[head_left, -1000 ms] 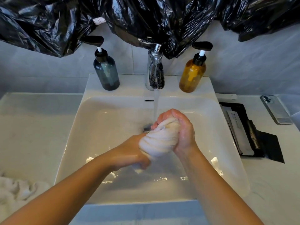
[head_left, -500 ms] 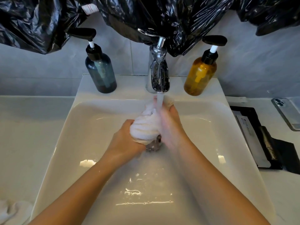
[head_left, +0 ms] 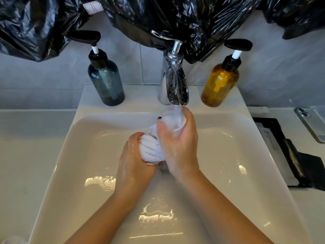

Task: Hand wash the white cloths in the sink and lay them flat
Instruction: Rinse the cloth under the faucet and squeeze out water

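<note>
While water runs from the faucet [head_left: 174,85], left hand [head_left: 135,162] and right hand [head_left: 179,143] both clench a twisted white cloth [head_left: 153,147], over the sink [head_left: 88,138].

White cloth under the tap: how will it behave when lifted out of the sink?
Likely floppy: the white cloth bunches into folds between the left hand and right hand. Probably heavy and dripping, since tap water runs onto it.
</note>
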Demonstrator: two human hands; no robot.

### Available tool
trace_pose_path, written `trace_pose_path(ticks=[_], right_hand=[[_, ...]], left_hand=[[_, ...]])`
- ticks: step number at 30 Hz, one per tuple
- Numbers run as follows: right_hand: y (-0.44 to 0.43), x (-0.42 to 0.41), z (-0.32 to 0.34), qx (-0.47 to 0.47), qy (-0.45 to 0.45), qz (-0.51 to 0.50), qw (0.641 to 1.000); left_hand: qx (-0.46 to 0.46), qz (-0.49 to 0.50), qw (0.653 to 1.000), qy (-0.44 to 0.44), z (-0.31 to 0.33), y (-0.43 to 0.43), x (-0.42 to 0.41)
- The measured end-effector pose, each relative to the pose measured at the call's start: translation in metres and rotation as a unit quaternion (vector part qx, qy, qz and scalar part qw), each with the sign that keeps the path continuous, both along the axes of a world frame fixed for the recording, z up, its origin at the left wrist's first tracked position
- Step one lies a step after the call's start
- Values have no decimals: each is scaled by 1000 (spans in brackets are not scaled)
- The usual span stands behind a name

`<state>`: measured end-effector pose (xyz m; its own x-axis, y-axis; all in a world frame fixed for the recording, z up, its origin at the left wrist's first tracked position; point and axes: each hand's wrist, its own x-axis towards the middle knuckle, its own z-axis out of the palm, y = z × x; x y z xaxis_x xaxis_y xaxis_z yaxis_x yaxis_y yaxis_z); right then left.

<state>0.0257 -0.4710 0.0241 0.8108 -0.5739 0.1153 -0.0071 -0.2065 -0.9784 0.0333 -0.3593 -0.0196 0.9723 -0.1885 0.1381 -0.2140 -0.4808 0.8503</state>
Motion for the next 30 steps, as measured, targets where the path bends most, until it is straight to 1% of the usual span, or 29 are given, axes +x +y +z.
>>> trace_pose_path(ticks=[3,4,6,7,8,9,11,12,13,14,15,17,18,20,21,22,25,26,27,28,29,30], right_hand=[[0,-7,-6,-55,-41,21,997],[-1,-9,-9,-58,-44,30,997],[-5,-11,-12,-17,-37,33,999],[-8,-12,-15,26,-20,29,999],[-11,-13,-16,90,-2,29,995],[-14,-13,-15,175,14,33,984],[-19,-13,-18,353,12,24,935],[-22,-12,-19,412,-10,3,911],[-26,-12,-19,448,-29,-18,894],[-29,-12,-19,477,-44,-24,877],[-31,-11,-19,505,-51,-15,862],[-34,-13,-21,538,-52,3,842],[-35,-13,-22,538,-48,8,842],[-36,-13,-25,521,-49,-1,852],[-36,-13,-27,513,-61,-7,856],[-37,-13,-30,499,-72,-14,863],[-38,-15,-29,429,-88,-20,899],[-39,-15,-28,419,-86,-27,903],[-41,-15,-28,425,-83,-35,901],[-43,-14,-29,441,-80,-50,893],[-44,-14,-30,461,-73,-61,882],[-46,-15,-30,479,-63,-64,873]], left_hand=[[-32,-1,999,16,1,0,-2],[-39,3,999,26,-1,0,-2],[-42,10,998,42,-4,1,-2],[-37,9,998,44,-6,0,-2],[-31,6,999,38,-7,0,-1],[-32,-4,999,22,-7,-1,0],[-52,-43,997,-25,-3,-1,2],[-66,-65,994,-55,0,0,3],[-85,-86,990,-71,3,2,4],[-112,-100,987,-64,8,2,3],[-147,-110,982,-37,13,3,2],[-231,-138,960,74,25,1,0],[-278,-149,937,147,28,-1,-1],[-369,-145,876,275,29,-3,0],[-391,-133,857,307,32,-7,2],[-396,-114,852,323,34,-12,5],[-386,-20,851,355,36,-31,15],[-372,7,860,349,35,-37,18],[-355,25,879,317,33,-42,19],[-334,25,906,259,32,-44,19],[-310,5,933,182,32,-43,16],[-286,-38,952,103,30,-41,12]])
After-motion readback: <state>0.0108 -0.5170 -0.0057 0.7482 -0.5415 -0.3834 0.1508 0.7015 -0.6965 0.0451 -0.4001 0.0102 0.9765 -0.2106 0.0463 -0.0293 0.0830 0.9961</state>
